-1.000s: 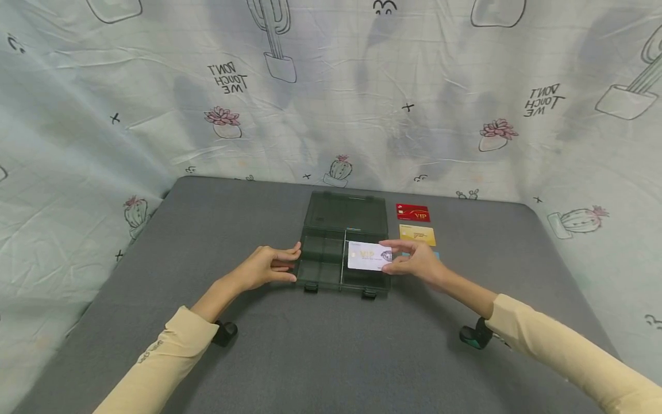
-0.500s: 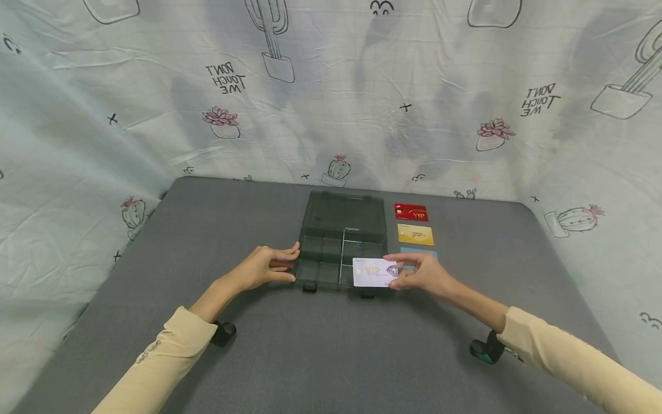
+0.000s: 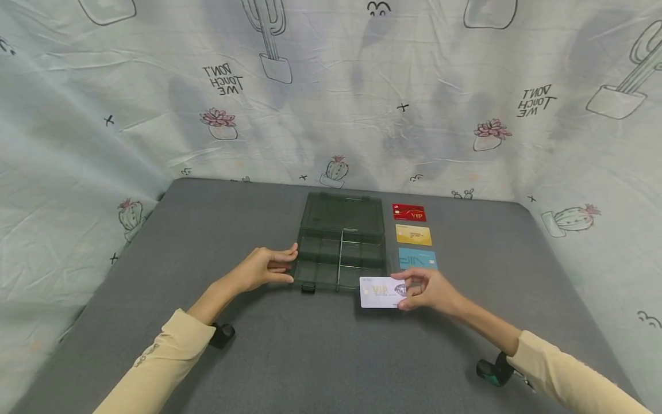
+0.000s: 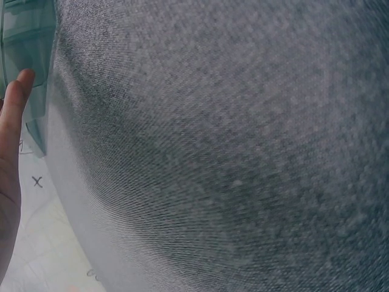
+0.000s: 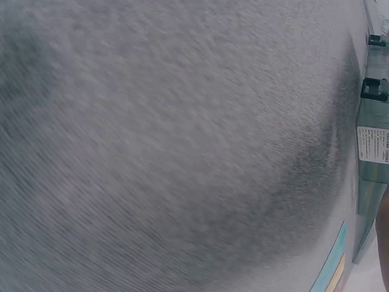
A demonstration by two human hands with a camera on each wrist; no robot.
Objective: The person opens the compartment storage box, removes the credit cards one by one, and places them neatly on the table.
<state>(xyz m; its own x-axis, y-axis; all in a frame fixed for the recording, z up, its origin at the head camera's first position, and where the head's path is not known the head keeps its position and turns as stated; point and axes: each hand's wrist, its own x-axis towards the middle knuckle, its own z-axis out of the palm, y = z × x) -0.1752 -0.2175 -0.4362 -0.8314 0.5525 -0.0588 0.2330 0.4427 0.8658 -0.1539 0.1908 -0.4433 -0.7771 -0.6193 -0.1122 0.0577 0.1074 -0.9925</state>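
Between the thumb and fingers of my right hand [image 3: 431, 292], a white VIP card [image 3: 377, 292] is pinched by its right end. The card is held just in front of a dark green see-through plastic box [image 3: 318, 275] and overlaps its front right corner. The box stands with its lid [image 3: 342, 213] laid back and its divided compartments showing. My left hand [image 3: 258, 268] touches the box's left side, fingers and thumb extended. In the left wrist view, one of its fingers [image 4: 23, 85] lies against the box wall. The right wrist view does not show the white card.
Right of the box lie a red VIP card [image 3: 409, 213], a yellow card [image 3: 413, 234] and a blue card [image 3: 416, 257] in a column. Grey cloth covers the table [image 3: 310, 356]. A patterned curtain [image 3: 331, 86] hangs behind it. The box has front latches [image 3: 308, 289].
My right hand has moved the white card from over the right compartments toward me and slightly right, past the box's front edge. The blue card has come into view. My left hand stays at the box.
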